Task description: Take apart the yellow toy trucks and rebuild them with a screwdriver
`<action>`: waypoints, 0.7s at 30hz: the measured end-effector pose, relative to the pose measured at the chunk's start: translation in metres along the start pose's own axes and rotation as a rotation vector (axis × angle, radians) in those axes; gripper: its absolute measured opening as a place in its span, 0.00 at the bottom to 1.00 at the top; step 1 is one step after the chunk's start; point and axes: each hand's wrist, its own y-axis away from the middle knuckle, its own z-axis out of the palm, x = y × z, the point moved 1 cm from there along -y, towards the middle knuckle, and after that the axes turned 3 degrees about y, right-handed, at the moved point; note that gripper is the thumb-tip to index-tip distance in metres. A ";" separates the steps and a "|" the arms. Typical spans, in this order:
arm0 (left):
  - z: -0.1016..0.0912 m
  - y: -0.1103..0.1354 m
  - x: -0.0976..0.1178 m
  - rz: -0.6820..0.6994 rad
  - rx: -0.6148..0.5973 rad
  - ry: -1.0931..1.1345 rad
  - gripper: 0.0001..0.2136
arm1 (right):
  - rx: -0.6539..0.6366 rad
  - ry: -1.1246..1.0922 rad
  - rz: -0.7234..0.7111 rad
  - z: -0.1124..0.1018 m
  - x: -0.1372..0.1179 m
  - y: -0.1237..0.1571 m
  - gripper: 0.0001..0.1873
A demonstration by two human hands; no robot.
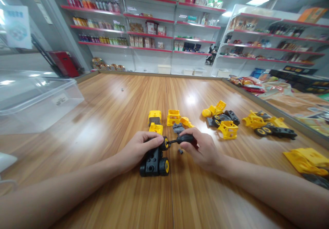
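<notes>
A black toy truck chassis [153,162] with yellow-hubbed wheels lies on the wooden table [108,119] right in front of me. My left hand [140,148] is closed over its top and holds it down. My right hand [202,150] is wrapped round the black handle of a small screwdriver [183,139], whose tip points left at the chassis by its upper wheel. A tiny dark screw [180,151] lies under the shaft. Just beyond the hands sit loose yellow truck parts [155,117], a second yellow piece [173,117] and a grey piece [178,127].
More yellow and black toy trucks and parts lie to the right [221,118], further right [267,124] and at the table edge [305,160]. A clear plastic bin [33,99] stands at the left. Store shelves [149,27] line the back wall.
</notes>
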 end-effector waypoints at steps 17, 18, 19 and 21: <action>-0.003 -0.001 -0.002 0.006 0.014 -0.012 0.16 | -0.112 0.063 -0.068 0.003 -0.002 0.000 0.12; -0.002 -0.001 -0.002 0.007 0.015 -0.017 0.16 | -0.094 0.046 -0.090 0.003 -0.002 0.001 0.14; -0.002 -0.001 -0.002 0.008 0.016 -0.021 0.17 | -0.080 0.028 -0.111 0.003 -0.002 0.002 0.15; -0.002 -0.001 -0.002 0.006 0.015 -0.026 0.17 | -0.068 0.005 -0.125 0.003 -0.002 0.002 0.14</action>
